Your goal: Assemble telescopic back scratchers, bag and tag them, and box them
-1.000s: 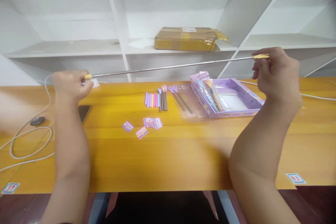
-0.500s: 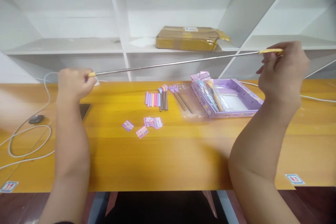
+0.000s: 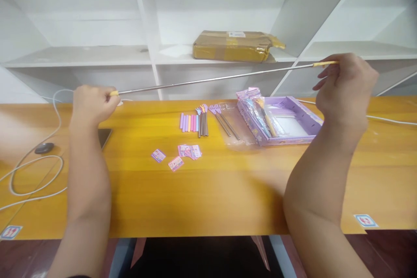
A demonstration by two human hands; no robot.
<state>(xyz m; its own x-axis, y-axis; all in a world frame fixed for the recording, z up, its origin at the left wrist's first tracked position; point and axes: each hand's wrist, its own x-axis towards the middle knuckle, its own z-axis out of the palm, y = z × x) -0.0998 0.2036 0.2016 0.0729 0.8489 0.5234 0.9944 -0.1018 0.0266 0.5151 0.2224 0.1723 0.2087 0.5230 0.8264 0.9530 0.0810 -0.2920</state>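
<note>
A telescopic back scratcher (image 3: 215,79) with a thin metal rod and yellow ends stretches across the view above the table, its right end higher. My left hand (image 3: 94,103) is closed in a fist around one yellow end. Its other yellow end is pinched between thumb and fingers of my right hand (image 3: 347,84), which hides the tip. Below lie several metal rods with claw-shaped heads (image 3: 202,121), beside a row of coloured handle tubes (image 3: 189,122). Two purple-headed back scratchers (image 3: 224,121) rest on clear plastic film.
A purple tray (image 3: 293,140) on the right holds bagged back scratchers (image 3: 259,115). Small printed cards (image 3: 189,151) lie mid-table. On the left are a black mouse (image 3: 44,148), white cable (image 3: 35,196) and a dark flat device (image 3: 104,137). A taped carton (image 3: 233,47) sits on the shelf behind.
My right hand has shifted slightly left with its end of the back scratcher, so the rod spans a little less. My left hand stays nearly in place.
</note>
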